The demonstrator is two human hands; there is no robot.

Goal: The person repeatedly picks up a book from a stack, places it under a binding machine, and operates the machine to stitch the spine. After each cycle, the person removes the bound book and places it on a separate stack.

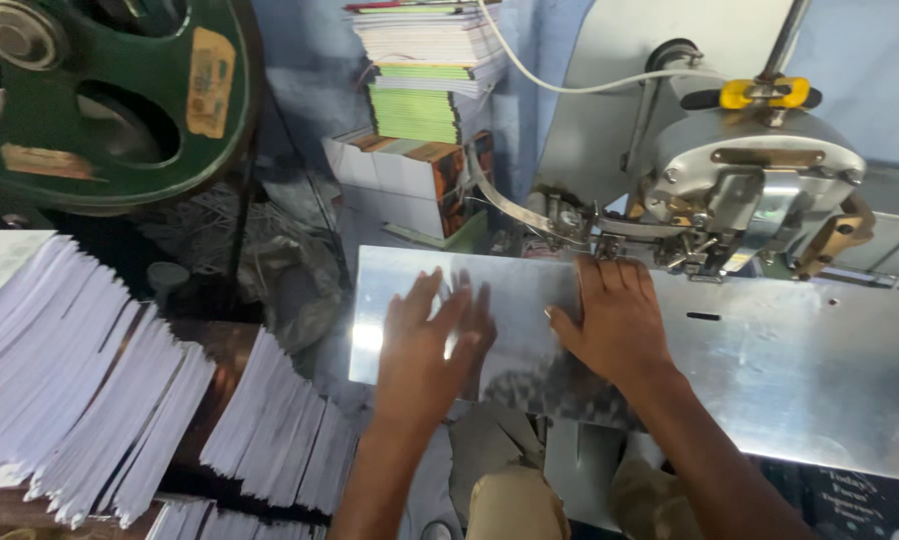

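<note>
While hands [519,335] press flat, metal plate [769,350] lies beneath

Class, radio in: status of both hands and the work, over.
Left hand flat, open on the metal saddle plate. Right hand pressing a glossy booklet below stitcher head. Nothing blocking.

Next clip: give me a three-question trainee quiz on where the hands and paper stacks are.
1. True or false: both hands lie flat on the metal plate.
2. Which hand is nearer the stitching head: A left hand, B right hand?
3. The fanned white paper stacks lie on the person's ___ side.

Key: 1 true; 2 B; 3 left.
</note>
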